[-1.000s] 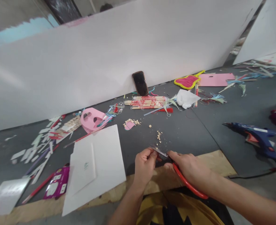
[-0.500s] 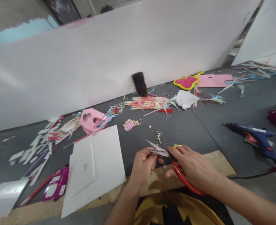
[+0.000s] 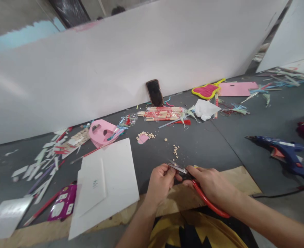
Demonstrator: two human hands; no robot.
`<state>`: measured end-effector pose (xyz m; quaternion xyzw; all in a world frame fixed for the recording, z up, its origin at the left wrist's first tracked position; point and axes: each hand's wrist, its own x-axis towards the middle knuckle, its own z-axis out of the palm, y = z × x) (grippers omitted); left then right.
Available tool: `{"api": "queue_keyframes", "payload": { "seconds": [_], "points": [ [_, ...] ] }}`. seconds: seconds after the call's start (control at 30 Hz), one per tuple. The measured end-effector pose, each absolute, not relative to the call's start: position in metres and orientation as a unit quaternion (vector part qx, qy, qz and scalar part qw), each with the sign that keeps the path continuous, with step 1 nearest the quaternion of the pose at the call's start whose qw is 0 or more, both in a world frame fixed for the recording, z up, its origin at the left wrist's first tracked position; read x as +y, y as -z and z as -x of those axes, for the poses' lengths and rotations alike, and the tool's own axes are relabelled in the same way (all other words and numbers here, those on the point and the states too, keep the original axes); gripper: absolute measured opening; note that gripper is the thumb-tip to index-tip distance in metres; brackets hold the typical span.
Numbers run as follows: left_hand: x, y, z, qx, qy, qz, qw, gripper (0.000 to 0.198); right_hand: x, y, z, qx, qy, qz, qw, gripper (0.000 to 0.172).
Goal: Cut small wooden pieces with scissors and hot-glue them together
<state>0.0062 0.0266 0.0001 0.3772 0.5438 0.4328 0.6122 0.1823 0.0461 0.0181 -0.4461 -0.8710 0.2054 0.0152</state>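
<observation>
Right hand (image 3: 212, 186) low centre, fingers curled tight round red handles of scissors (image 3: 206, 203); blades nearly closed, above near edge of counter (image 3: 219, 144). Left hand (image 3: 160, 182) at blade tips, fingers pinched together (what they pinch: too small to tell). White sheet (image 3: 116, 172) just left. Beads (image 3: 176, 150) just beyond blades. Glue gun (image 3: 281, 151) well right. Phone (image 3: 154, 92) leaning on far white board (image 3: 116, 69).

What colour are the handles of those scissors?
Red; the scissors' looped handles show best in the head view.
</observation>
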Motion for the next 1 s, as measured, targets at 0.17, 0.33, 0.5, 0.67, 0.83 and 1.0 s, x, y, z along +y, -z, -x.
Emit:
{"api": "queue_keyframes", "payload": {
  "seconds": [0.17,0.33,0.5,0.67,0.83,1.0],
  "points": [
    [0.026,-0.001,-0.009,0.601,-0.448,-0.442,0.494,0.022,0.045,-0.019,-0.182,-0.859,-0.213,0.463,0.038,0.032],
    [0.025,-0.004,-0.009,0.594,-0.463,-0.448,0.482,0.022,0.044,-0.02,-0.183,-0.872,-0.196,0.441,0.077,0.05],
    [0.023,-0.008,-0.006,0.564,-0.459,-0.432,0.533,0.022,0.043,-0.021,-0.183,-0.884,-0.182,0.423,0.084,0.052],
    [0.023,-0.01,-0.006,0.552,-0.458,-0.408,0.565,0.023,0.044,-0.019,-0.183,-0.885,-0.185,0.42,0.081,0.036],
    [0.024,-0.003,-0.008,0.564,-0.467,-0.387,0.561,0.023,0.045,-0.021,-0.181,-0.88,-0.187,0.433,0.045,0.028],
    [0.023,0.004,-0.011,0.582,-0.46,-0.407,0.533,0.027,0.045,-0.025,-0.18,-0.85,-0.257,0.46,0.027,0.023]
  ]
}}
